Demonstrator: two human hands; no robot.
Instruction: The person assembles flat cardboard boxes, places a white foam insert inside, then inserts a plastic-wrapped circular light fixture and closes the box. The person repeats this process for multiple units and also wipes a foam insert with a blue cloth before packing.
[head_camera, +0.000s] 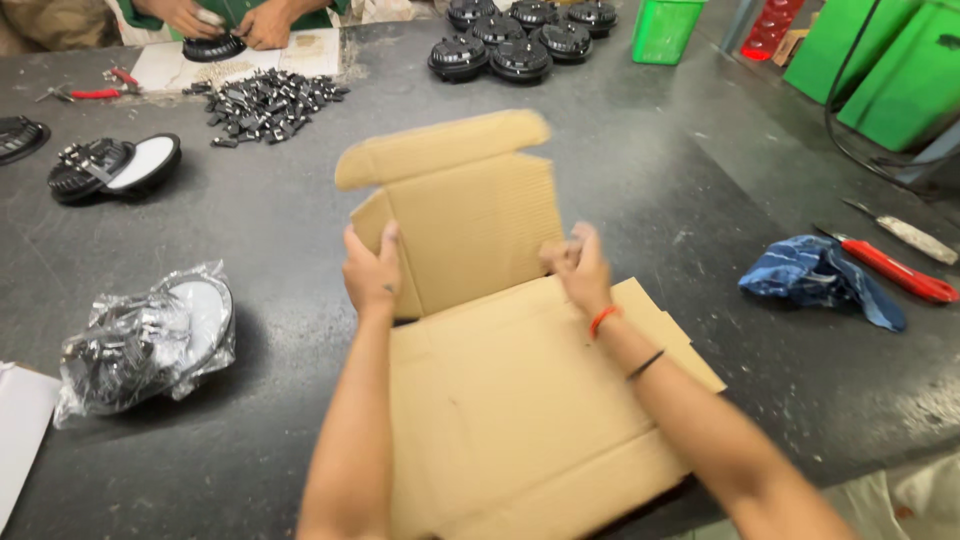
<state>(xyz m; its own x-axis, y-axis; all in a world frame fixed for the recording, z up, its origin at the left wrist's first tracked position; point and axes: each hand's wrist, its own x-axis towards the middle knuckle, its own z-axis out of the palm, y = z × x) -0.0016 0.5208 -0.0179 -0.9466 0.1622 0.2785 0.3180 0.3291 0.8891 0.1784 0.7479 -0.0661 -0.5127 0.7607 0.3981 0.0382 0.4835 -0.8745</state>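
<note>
Up at eleven o'clock sits a heap of small black parts (268, 103), with red-handled pliers (98, 92) further left. A bagged round unit (150, 338) lies at nine o'clock, an unwrapped one (113, 167) at ten. Black round units (520, 38) cluster at twelve beside a green bin (664, 30). At three o'clock, a blue cloth (820, 280) touches a red-handled cutter (892, 270).
</note>
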